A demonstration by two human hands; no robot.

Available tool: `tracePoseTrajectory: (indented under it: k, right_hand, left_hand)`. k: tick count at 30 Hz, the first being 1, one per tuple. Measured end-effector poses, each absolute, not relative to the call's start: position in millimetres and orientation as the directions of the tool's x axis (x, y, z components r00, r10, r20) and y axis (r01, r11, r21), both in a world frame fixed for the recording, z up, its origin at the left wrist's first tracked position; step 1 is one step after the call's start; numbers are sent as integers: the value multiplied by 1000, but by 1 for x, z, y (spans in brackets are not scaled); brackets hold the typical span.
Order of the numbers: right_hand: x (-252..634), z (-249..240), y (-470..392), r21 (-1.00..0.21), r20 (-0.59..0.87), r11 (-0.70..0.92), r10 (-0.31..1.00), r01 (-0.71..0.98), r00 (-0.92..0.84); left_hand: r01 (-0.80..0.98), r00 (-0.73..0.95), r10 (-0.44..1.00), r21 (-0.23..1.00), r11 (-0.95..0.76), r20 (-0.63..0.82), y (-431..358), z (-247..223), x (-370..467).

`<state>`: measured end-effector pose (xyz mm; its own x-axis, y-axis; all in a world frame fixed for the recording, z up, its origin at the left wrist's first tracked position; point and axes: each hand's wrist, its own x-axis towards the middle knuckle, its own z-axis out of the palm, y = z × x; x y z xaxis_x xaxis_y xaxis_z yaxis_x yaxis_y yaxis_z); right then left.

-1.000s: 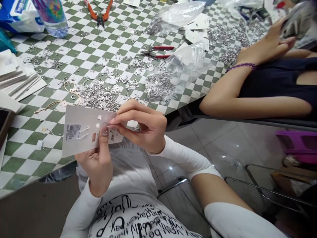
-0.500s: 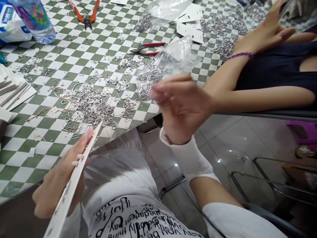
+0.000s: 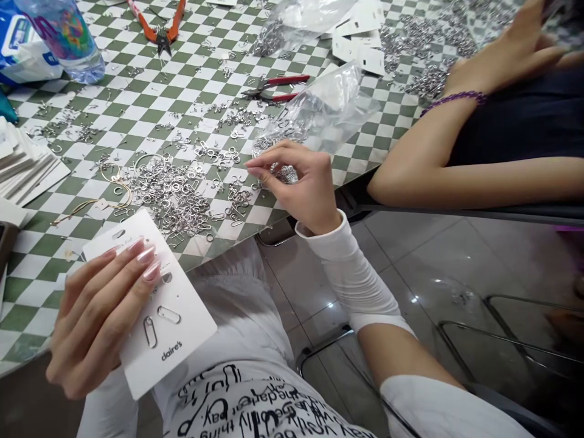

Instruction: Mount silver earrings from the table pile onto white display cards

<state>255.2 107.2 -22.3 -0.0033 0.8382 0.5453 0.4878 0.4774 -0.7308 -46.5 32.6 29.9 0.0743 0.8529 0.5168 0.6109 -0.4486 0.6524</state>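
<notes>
My left hand (image 3: 103,313) grips a white earring card (image 3: 194,322) printed "claire's", its front facing up toward me. Two silver safety-pin-shaped earrings (image 3: 159,322) sit on the card's lower half; my fingers cover part of its upper half. Over the table edge, my right hand (image 3: 303,182) is closed in a pinch, thumb and index tips together. Whatever is between those tips is too small to make out. Left of the pinch lies a heap of small silver rings and links (image 3: 176,194). Behind my right hand is a clear plastic bag (image 3: 337,100) of metal pieces.
Red-handled pliers (image 3: 278,88) and orange-handled cutters (image 3: 159,30) lie farther back. A stack of white cards (image 3: 27,164) and a bottle (image 3: 68,42) stand at left. A gold cord (image 3: 91,202) lies by the heap. At right rests a co-worker's arm (image 3: 424,140).
My left hand has turned the card from edge-on to face-up. My right hand has come down and left a little, its fingers now pinched.
</notes>
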Motion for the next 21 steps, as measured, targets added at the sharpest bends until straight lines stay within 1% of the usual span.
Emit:
tracePoseTrajectory:
  k: [3, 7, 10, 13, 15, 18, 20, 21]
  right_hand:
    - [251, -24, 113, -740, 494, 453, 868, 496, -55]
    - [248, -21, 117, -751, 440, 423, 893, 507, -94]
    - [246, -16, 119, -772, 418, 431, 898, 467, -139]
    - [243, -16, 122, -780, 388, 441, 897, 443, -210]
    - [241, -18, 124, -751, 400, 472, 882, 461, -252]
    - [239, -23, 125, -732, 450, 513, 858, 449, -248]
    - [239, -25, 124, -767, 476, 513, 858, 386, -196]
    - [239, -25, 123, -785, 482, 508, 860, 354, -167]
  left_hand:
    - [602, 253, 744, 502, -621, 619, 38, 30, -48]
    - [568, 358, 646, 392, -724, 674, 34, 28, -51]
    - [573, 435, 619, 329, -750, 654, 32, 27, -52]
    - [577, 451, 611, 310, -756, 650, 32, 24, -53]
    - [586, 432, 620, 319, -745, 655, 31, 21, -54]
    - [557, 439, 643, 371, -743, 627, 33, 19, -56]
    - [531, 450, 668, 424, -734, 593, 35, 21, -57]
    - [547, 396, 720, 484, -684, 571, 37, 23, -56]
